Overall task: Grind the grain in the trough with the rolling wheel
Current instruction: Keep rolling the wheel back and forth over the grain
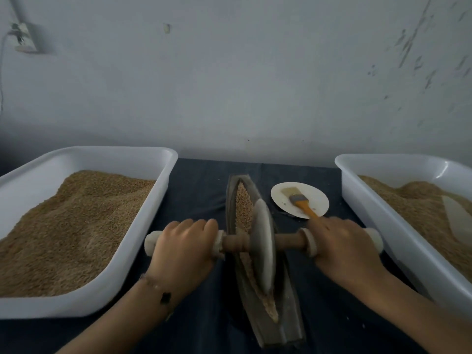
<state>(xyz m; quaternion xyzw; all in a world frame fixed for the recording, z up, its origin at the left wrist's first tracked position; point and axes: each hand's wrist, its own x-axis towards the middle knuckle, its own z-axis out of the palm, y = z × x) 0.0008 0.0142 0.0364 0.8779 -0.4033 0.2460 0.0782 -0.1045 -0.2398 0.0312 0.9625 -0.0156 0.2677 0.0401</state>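
A long dark boat-shaped trough [293,325] lies lengthwise on the dark cloth in the middle. Brown grain [242,203] fills its groove. A grey rolling wheel [264,246] stands on edge in the groove, about midway along it. A wooden axle [288,240] runs through the wheel, with pale handles on both ends. My left hand [185,247] grips the left handle from above. My right hand [342,247] grips the right handle the same way. Grain near the front end of the groove looks paler and finer.
A white tub [143,154] heaped with grain stands at the left. Another white tub [362,169] with grain and a pale scoop [457,218] stands at the right. A small white plate [281,200] carrying an orange-handled brush [300,200] sits beyond my right hand. A wall rises close behind.
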